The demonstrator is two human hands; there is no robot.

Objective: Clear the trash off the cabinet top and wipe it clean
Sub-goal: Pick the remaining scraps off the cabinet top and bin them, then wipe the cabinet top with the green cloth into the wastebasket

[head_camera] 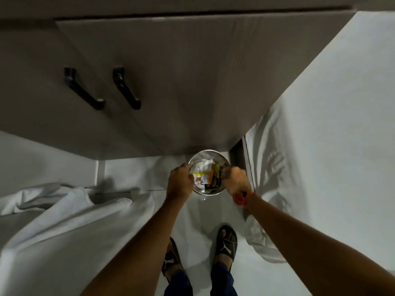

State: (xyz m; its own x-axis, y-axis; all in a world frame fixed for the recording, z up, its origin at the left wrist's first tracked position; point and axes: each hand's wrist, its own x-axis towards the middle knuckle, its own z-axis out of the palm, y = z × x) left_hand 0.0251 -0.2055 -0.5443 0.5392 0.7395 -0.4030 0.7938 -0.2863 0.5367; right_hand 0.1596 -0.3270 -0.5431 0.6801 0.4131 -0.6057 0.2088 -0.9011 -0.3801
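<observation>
A small round metal trash bin stands low on the white floor, right in front of the grey cabinet. Inside it lie crumpled white paper and yellow, orange and black wrappers. My left hand grips the bin's left rim. My right hand, with a red thread on the wrist, grips the right rim. The cabinet's top edge runs across the top of the view; its surface is hidden from here.
Two black handles sit on the cabinet doors at left. White bedding hangs at left, a white sheet drapes at right. My feet in black slippers stand on the floor between them.
</observation>
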